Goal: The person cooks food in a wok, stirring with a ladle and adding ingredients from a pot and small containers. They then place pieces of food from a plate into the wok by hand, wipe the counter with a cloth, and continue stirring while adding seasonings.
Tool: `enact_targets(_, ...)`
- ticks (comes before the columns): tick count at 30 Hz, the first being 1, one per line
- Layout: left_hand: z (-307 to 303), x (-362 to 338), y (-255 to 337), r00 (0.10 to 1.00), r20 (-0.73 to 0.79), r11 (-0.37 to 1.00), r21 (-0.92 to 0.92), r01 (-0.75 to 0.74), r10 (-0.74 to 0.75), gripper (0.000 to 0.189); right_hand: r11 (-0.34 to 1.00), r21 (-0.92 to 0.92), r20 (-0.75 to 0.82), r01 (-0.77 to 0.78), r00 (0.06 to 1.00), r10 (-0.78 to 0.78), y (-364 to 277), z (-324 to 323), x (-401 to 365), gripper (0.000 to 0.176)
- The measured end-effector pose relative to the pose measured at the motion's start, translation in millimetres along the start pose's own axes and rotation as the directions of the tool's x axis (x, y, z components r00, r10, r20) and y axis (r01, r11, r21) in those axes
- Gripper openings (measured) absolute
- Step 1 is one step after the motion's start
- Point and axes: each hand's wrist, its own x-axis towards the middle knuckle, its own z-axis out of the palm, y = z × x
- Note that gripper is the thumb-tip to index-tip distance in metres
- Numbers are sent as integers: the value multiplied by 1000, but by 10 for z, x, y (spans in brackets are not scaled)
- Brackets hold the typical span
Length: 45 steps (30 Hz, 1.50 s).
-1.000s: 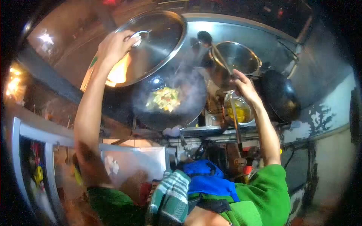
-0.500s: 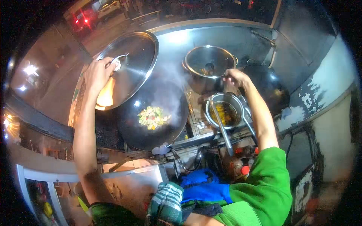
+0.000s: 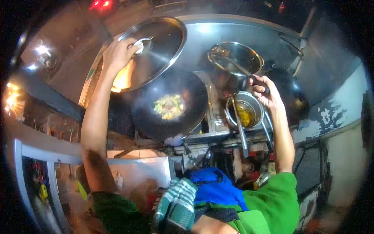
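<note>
My left hand [image 3: 119, 54] grips the knob of a large round metal lid [image 3: 167, 43], held tilted over the left side of a dark wok [image 3: 144, 113]. A small heap of chopped, steaming food [image 3: 170, 106] lies in the wok. My right hand [image 3: 267, 90] is closed around the dark handle of a ladle [image 3: 237, 65]. The ladle's bowl is at the left rim of a tall metal pot [image 3: 260, 58]; its contents are blurred.
Right of the wok stands a smaller pot [image 3: 230, 113] of yellow liquid, with a long-handled utensil [image 3: 240, 128] resting across it. Another dark wok [image 3: 290, 91] sits at the far right. A grey cloth [image 3: 174, 140] is at the near wok edge.
The ladle has come up from inside the tall pot to its left rim. My left hand still holds the lid. The whole view has shifted, so the stove appears further right and higher.
</note>
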Motion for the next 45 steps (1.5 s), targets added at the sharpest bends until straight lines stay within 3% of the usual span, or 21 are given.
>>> enact_targets(1, 25, -9, -47, 993, -67, 995, 43, -90, 92, 34, 999, 30, 23, -12, 1000, 11, 78, 118, -54, 15)
enact_targets(5, -36, -74, -47, 998, 32, 999, 13, 44, -45, 35, 993, 73, 61, -95, 994, 91, 482, 234, 51, 16)
enact_targets(9, -15, -131, -131, 1000, -19, 999, 34, 0, 0, 34, 957, -251, -73, -142, 989, 127, 1073, 478, 306, 25)
enact_targets(11, -54, -166, -148, 998, -54, 999, 37, -30, 31, 33, 854, -507, -81, -112, 993, 81, 1365, 452, 493, 40)
enact_targets(12, -80, -192, -131, 999, -42, 999, 26, -23, 24, 33, 716, -678, -153, -168, 984, 86, 1464, 534, 541, 59)
enact_targets(13, -102, -209, -136, 999, -29, 1000, 15, -15, 16, 34, 677, -733, -84, -71, 996, 13, 1635, 476, 614, 68)
enact_targets(17, -121, -253, -171, 999, -35, 999, 36, 19, -17, 34, 476, -878, -18, -44, 998, 58, 1821, 425, 698, 70)
enact_targets(18, -112, -251, -181, 999, -48, 999, 31, 12, -11, 35, 375, -923, 89, 87, 996, -13, 1917, 433, 755, 71)
enact_targets(19, -106, -255, -192, 999, -48, 999, 31, 10, -9, 35, 261, -941, 202, 214, 977, -72, 1975, 428, 799, 71)
enact_targets(20, -101, -259, -198, 999, -37, 999, 39, 12, -11, 35, 303, -940, 169, 155, 985, 22, 1989, 404, 832, 73)
enact_targets(21, -106, -261, -185, 1000, -26, 999, 47, 14, -13, 35, 229, -969, 111, 98, 993, 47, 1914, 678, 664, 71)
enact_targets(23, -110, -251, -159, 999, -29, 999, 33, 15, -14, 34, 87, -953, 293, 290, 955, 35, 2093, 435, 832, 69)
enact_targets(27, -128, -261, -82, 999, 9, 998, -21, 52, -51, 32, -91, -951, 284, 297, 950, 134, 2266, 312, 857, 63)
enact_targets(29, -119, -269, -56, 996, 45, 996, -47, 78, -76, 32, -129, -948, 230, 291, 907, 354, 2186, 399, 673, 63)
enact_targets(30, -112, -270, -68, 999, 25, 999, -32, 37, -36, 32, -223, -873, 334, 433, 866, 373, 2237, 157, 684, 64)
enact_targets(31, -119, -275, -82, 1000, 6, 1000, -14, -1, 1, 33, -221, -872, 337, 436, 864, 373, 2138, 108, 538, 64)
enact_targets(34, -125, -302, -97, 999, -33, 1000, -10, -1, 1, 33, -277, -889, 234, 364, 882, 409, 1723, 423, 109, 65)
enact_targets(36, -112, -318, -76, 998, -49, 999, 16, -35, 36, 34, -349, -924, 34, 155, 944, 329, 1678, 619, 9, 65)
enact_targets(40, 66, -224, -101, 998, -44, 999, -11, -53, 53, 35, -361, -928, 37, 98, 984, 172, 2419, 301, 438, 69)
enact_targets(42, 77, -217, -22, 998, -45, 998, -22, -52, 51, 34, -387, -899, 175, 205, 978, 110, 2600, 195, 384, 72)
enact_targets(45, 23, -250, 91, 997, -68, 999, 31, -44, 46, 32, -373, -916, 51, 146, 966, 252, 2114, 435, 83, 70)
